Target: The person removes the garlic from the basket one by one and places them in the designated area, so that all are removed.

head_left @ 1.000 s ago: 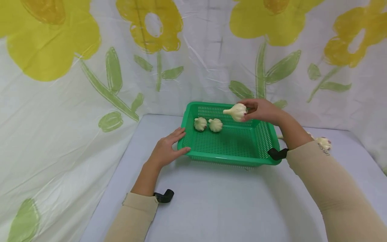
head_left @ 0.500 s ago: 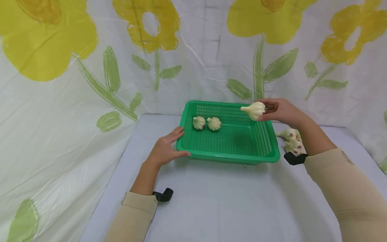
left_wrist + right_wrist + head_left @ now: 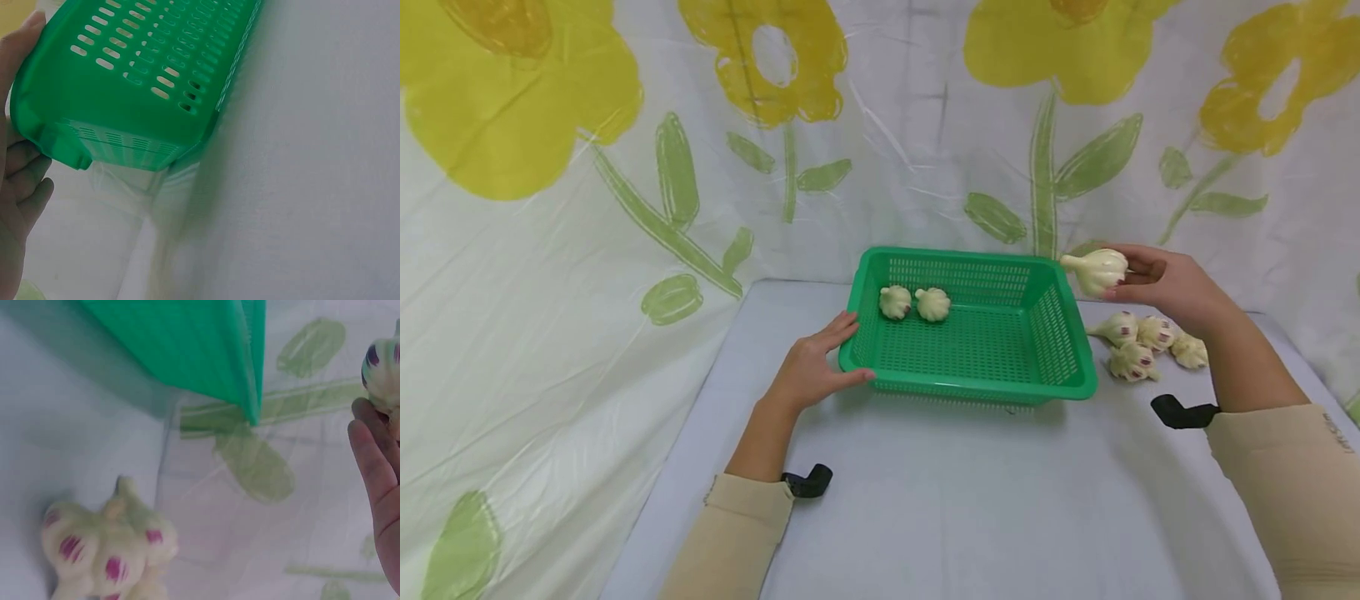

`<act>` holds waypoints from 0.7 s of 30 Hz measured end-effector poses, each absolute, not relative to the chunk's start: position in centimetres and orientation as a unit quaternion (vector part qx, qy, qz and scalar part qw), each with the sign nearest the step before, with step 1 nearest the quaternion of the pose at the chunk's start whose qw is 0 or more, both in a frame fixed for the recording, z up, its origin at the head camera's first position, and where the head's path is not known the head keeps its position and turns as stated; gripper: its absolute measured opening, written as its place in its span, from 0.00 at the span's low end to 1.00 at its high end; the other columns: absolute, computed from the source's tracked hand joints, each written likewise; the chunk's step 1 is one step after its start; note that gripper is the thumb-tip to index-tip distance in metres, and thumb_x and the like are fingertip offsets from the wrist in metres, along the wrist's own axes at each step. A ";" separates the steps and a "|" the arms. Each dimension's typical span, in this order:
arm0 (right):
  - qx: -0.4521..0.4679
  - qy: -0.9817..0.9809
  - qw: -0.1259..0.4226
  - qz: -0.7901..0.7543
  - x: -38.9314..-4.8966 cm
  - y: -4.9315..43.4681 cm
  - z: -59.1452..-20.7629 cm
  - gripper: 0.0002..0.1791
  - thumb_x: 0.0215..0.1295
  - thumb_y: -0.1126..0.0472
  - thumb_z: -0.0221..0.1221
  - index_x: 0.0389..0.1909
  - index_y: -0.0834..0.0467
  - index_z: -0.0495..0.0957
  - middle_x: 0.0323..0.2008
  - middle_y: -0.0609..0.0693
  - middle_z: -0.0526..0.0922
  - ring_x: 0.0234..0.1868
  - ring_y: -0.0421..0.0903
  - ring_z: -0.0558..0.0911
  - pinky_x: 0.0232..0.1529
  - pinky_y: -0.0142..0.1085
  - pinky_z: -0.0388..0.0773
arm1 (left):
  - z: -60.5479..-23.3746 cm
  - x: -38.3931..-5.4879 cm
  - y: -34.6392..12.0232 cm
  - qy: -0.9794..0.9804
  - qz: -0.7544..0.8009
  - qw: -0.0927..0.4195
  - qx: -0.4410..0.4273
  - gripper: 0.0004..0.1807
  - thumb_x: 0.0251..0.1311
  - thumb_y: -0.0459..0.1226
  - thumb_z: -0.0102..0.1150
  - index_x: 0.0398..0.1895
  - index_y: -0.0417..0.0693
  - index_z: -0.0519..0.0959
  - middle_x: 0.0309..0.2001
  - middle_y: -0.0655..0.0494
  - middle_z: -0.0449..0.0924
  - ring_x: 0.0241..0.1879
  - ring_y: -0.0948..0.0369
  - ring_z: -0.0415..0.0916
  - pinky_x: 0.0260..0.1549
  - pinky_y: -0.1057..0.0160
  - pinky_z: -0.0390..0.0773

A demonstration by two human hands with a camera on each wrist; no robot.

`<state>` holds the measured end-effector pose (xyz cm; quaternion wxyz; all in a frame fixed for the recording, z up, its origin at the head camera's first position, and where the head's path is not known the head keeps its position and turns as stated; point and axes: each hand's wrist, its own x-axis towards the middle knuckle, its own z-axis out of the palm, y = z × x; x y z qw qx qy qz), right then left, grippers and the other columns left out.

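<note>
In the head view my right hand [image 3: 1176, 287] pinches a white garlic bulb [image 3: 1099, 272] by its root end, stem pointing left. It is held up just past the right rim of the green plastic basket [image 3: 977, 390]. The right wrist view catches this bulb [image 3: 382, 372] at its right edge, above my fingers [image 3: 375, 462]. My left hand [image 3: 808, 367] grips the basket's front left corner, fingers along the left rim and thumb at the front rim. Inside the basket, toward the back left, two garlic bulbs [image 3: 933, 305] sit side by side.
Several more garlic bulbs [image 3: 1132, 362] lie clustered on the white-covered table [image 3: 970, 500], right of the basket and below my right hand. A white curtain [image 3: 910, 183] printed with yellow flowers hangs close behind the basket and along the left.
My right hand has carried the garlic bulb rightward, from over the basket to beyond its right rim. The bulb cluster it covered now shows. My left hand stays at the corner.
</note>
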<state>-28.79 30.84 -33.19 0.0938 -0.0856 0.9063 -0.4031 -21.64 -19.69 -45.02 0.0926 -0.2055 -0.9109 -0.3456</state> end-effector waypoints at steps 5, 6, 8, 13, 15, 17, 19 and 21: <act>-0.059 0.905 0.089 -0.411 -27.9 32.6 -34.3 0.41 0.65 0.47 0.64 0.76 0.45 0.57 0.54 0.28 0.73 0.49 0.20 0.73 0.43 0.17 0.74 | -45.1 -21.6 -19.7 -0.909 -0.348 0.100 -0.207 0.45 0.50 0.57 0.72 0.69 0.46 0.70 0.73 0.57 0.64 0.72 0.56 0.62 0.64 0.48 0.70; -0.053 0.902 0.090 -0.418 -27.7 33.0 -34.6 0.41 0.65 0.47 0.63 0.76 0.45 0.57 0.54 0.27 0.72 0.49 0.19 0.72 0.43 0.16 0.74 | -45.1 -21.6 -19.8 -0.908 -0.350 0.101 -0.207 0.44 0.50 0.56 0.72 0.69 0.46 0.70 0.72 0.57 0.65 0.72 0.56 0.62 0.64 0.48 0.70; -0.046 0.893 0.084 -0.440 -27.4 33.6 -35.3 0.41 0.66 0.50 0.63 0.76 0.46 0.57 0.53 0.27 0.72 0.49 0.19 0.73 0.43 0.16 0.74 | -45.2 -21.5 -19.8 -0.907 -0.350 0.103 -0.208 0.44 0.51 0.55 0.72 0.69 0.46 0.71 0.72 0.57 0.65 0.72 0.56 0.62 0.64 0.48 0.70; -0.024 0.852 0.056 -0.520 -26.5 35.6 -37.5 0.40 0.67 0.58 0.63 0.77 0.50 0.56 0.51 0.25 0.74 0.48 0.20 0.76 0.43 0.17 0.76 | -45.3 -21.5 -19.8 -0.902 -0.358 0.112 -0.213 0.42 0.51 0.53 0.73 0.68 0.46 0.71 0.71 0.57 0.66 0.72 0.56 0.63 0.64 0.48 0.70; -0.009 0.834 0.047 -0.549 -26.1 36.5 -38.4 0.41 0.66 0.60 0.63 0.77 0.50 0.55 0.53 0.27 0.74 0.47 0.20 0.77 0.42 0.17 0.76 | -45.4 -21.6 -19.7 -0.899 -0.363 0.117 -0.216 0.42 0.51 0.52 0.73 0.68 0.45 0.72 0.71 0.56 0.67 0.71 0.56 0.63 0.64 0.48 0.71; 0.010 0.818 0.040 -0.574 -25.7 37.2 -39.3 0.43 0.65 0.60 0.64 0.78 0.51 0.54 0.55 0.29 0.72 0.46 0.19 0.77 0.41 0.16 0.76 | -45.5 -21.6 -19.7 -0.897 -0.365 0.122 -0.219 0.41 0.52 0.53 0.72 0.68 0.44 0.72 0.71 0.56 0.67 0.71 0.56 0.63 0.64 0.48 0.71; 0.032 0.793 0.035 -0.607 -25.3 37.9 -40.3 0.44 0.64 0.62 0.65 0.78 0.51 0.53 0.56 0.32 0.72 0.45 0.20 0.77 0.40 0.16 0.76 | -45.5 -21.7 -19.7 -0.895 -0.367 0.125 -0.220 0.41 0.52 0.53 0.72 0.67 0.43 0.72 0.71 0.56 0.67 0.71 0.56 0.63 0.64 0.48 0.71; 0.054 0.767 0.034 -0.639 -24.9 38.5 -41.1 0.45 0.63 0.62 0.66 0.78 0.50 0.54 0.55 0.34 0.71 0.45 0.21 0.77 0.40 0.16 0.76 | -45.6 -21.7 -19.7 -0.895 -0.368 0.127 -0.220 0.41 0.52 0.53 0.72 0.67 0.43 0.72 0.71 0.56 0.68 0.71 0.57 0.63 0.64 0.49 0.71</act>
